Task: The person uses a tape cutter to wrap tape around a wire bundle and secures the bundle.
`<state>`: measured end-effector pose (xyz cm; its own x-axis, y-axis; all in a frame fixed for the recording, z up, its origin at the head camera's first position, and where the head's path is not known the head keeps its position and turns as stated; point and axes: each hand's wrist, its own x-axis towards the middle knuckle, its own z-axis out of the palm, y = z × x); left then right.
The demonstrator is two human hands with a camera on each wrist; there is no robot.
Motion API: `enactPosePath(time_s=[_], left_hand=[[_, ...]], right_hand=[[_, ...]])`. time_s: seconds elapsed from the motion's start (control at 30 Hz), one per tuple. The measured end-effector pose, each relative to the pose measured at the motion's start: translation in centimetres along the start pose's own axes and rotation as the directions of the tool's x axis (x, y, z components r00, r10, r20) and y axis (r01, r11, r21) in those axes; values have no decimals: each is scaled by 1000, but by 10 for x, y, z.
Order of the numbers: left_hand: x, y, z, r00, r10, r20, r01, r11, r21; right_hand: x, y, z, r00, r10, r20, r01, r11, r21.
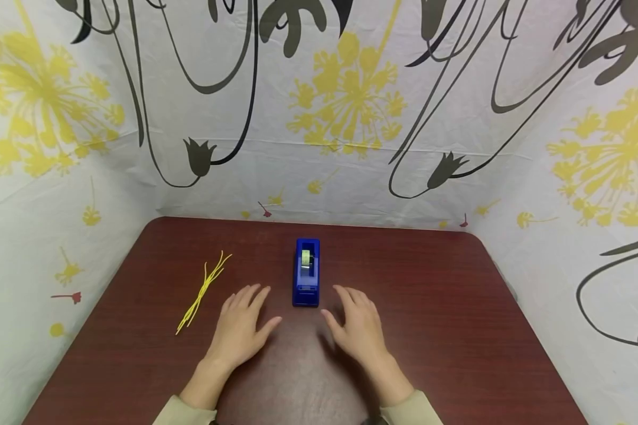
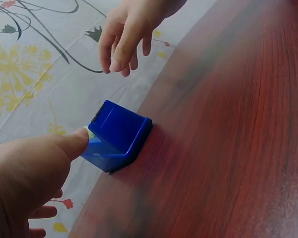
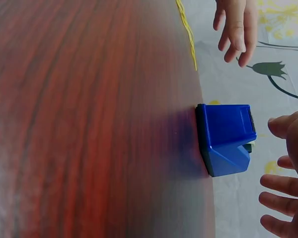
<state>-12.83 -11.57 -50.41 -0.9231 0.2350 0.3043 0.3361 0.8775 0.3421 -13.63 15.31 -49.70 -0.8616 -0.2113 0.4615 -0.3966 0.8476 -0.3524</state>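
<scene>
A blue tape dispenser (image 1: 306,289) with a roll of clear tape (image 1: 305,258) stands upright near the middle of the table. My left hand (image 1: 239,330) is to its near left, fingers spread and holding nothing. On the near right, my right hand (image 1: 358,327) is likewise spread, apart from the dispenser. A loose bunch of thin yellow strands (image 1: 201,296) lies left of my left hand. Both wrist views show the dispenser (image 2: 119,129) (image 3: 226,129) between the two hands.
The dark red wood-grain table (image 1: 446,330) has rounded far corners. A white cloth (image 1: 298,177) printed with yellow flowers and grey stems hangs behind it and on both sides.
</scene>
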Motion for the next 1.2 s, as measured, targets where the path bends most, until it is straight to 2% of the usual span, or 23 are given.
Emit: enactPosePath(time_s=[0.37,0.7,0.97,1.2], left_hand=[[7,5,8,999,30,-23,-31,999,-13],[14,10,16,999,40,-14,-40,999,-17],[19,11,19,999,43,8,-42,999,-27],[23,10,25,998,56,4,-56,998,-27]], right_hand=[[5,-2,9,1000,-26,-2,26,1000,8],[11,-5,15,999,-32,10,32,999,23],[17,-8,20,999,-43,20,42,999,18],[20,-10,24,998,-56,13,56,998,13]])
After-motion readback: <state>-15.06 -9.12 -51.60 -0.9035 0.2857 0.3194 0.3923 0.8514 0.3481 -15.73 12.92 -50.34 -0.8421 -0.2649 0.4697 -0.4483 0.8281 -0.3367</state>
